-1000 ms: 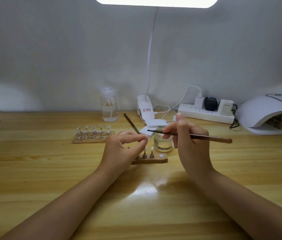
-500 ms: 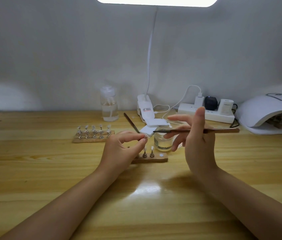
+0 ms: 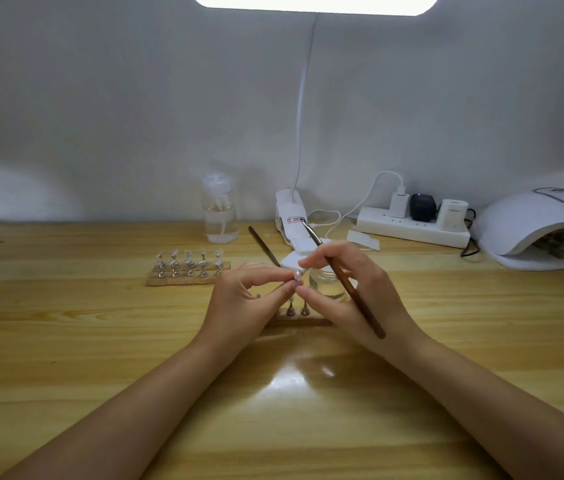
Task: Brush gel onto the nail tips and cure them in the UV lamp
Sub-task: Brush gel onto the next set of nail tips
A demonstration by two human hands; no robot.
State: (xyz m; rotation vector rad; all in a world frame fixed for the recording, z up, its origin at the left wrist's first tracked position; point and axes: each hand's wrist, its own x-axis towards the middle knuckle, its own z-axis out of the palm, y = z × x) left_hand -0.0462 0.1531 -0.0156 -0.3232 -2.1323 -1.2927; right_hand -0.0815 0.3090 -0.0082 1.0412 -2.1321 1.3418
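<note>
Nail tip (image 3: 297,276) pinched between your left hand (image 3: 245,299) fingertips just in front of the glass jar (image 3: 327,285), your right hand (image 3: 349,292) curled round the brush (image 3: 346,282), its thumb touching the tip, UV lamp (image 3: 543,230) far right of the jar, holder strip (image 3: 188,268) well left of it

Two hands (image 3: 249,299), two brushes (image 3: 353,289), two holder strips (image 3: 187,271).

UV lamp (image 3: 543,226) cut off at right edge, wooden stand (image 3: 303,320) partly hidden behind hands, nail tip (image 3: 297,276) too small to make out.
</note>
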